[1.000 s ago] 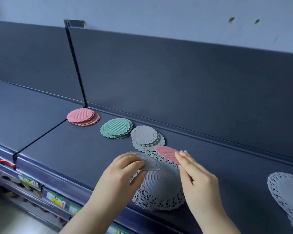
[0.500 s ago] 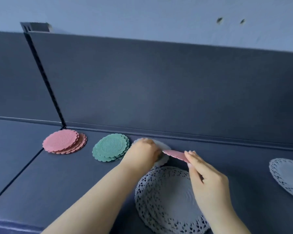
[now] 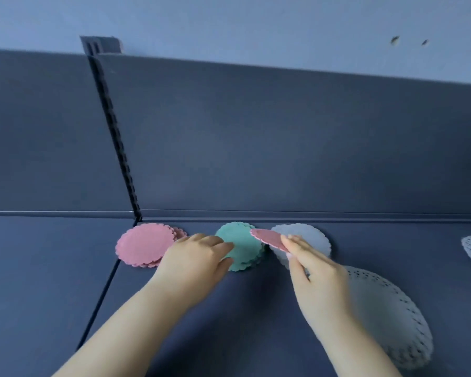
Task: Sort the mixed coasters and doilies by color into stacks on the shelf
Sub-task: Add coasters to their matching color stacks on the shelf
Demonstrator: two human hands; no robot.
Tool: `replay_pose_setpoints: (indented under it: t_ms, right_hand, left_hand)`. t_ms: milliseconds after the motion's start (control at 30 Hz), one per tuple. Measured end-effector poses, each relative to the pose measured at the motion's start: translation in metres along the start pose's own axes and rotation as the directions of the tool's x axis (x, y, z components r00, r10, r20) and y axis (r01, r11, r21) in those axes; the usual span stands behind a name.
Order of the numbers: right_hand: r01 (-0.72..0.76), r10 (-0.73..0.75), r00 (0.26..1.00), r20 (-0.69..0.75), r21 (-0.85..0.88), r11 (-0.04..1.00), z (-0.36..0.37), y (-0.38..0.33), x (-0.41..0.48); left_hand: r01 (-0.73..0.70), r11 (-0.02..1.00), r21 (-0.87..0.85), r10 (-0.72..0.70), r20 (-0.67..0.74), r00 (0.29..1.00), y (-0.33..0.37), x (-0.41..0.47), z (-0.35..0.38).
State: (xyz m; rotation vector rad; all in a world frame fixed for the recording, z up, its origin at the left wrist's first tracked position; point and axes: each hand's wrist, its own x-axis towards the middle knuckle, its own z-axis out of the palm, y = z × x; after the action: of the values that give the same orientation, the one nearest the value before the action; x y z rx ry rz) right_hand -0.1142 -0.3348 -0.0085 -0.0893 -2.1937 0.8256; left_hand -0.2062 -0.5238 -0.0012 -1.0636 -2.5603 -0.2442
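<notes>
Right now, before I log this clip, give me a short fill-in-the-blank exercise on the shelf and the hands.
1. The right hand pinches a single ____ coaster.
2. The middle stack, between the pink stack and the grey stack, is ____.
3. The large white doily is partly hidden by the ____ arm.
4. The left hand holds ____.
Missing words: pink; green; right; nothing.
</notes>
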Motion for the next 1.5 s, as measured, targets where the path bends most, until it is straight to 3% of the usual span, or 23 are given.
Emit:
replay_pose_setpoints:
  t_ms: [333, 467, 600, 733, 1000, 1200, 1500]
  right_hand:
    - [0.160, -0.168, 0.935, 0.311, 0.051, 0.986, 0.106, -0.096, 0.027]
    - [0.132, -0.161, 0.822, 0.547, 0.092, 0.987, 0.157, -0.116, 0.036]
    - [0.282, -0.107, 0.644, 0.758, -0.105, 0.954, 0.187, -0.112, 0.023]
    - [0.305, -0.105, 0.656, 0.748, -0.135, 0.943, 0.188, -0.109, 0.015]
    - [0.366, -0.100, 0.591, 0.800, -0.155, 0.918, 0.183, -0.112, 0.015]
    - [0.252, -0.073, 0.602, 0.795, -0.103, 0.962, 0.154, -0.107, 0.002]
    - [0.086, 0.042, 0.686, 0.727, -0.138, 0.987, 0.076, -0.083, -0.017]
  left_hand:
    - [0.326, 0.941, 0.094, -0.317, -0.101, 0.943, -0.115, -0.091, -0.051]
    - [0.402, 0.913, 0.075, -0.388, -0.152, 0.909, -0.133, -0.114, -0.061]
    - [0.435, 0.900, 0.041, -0.423, -0.163, 0.891, -0.142, -0.129, -0.059]
    - [0.435, 0.899, 0.060, -0.423, -0.143, 0.895, -0.149, -0.134, -0.050]
    - [0.355, 0.934, 0.031, -0.348, -0.129, 0.928, -0.140, -0.120, -0.035]
    - [0.271, 0.962, -0.028, -0.273, -0.073, 0.959, -0.119, -0.111, -0.030]
    - [0.135, 0.984, -0.118, -0.139, -0.020, 0.990, -0.051, -0.085, -0.020]
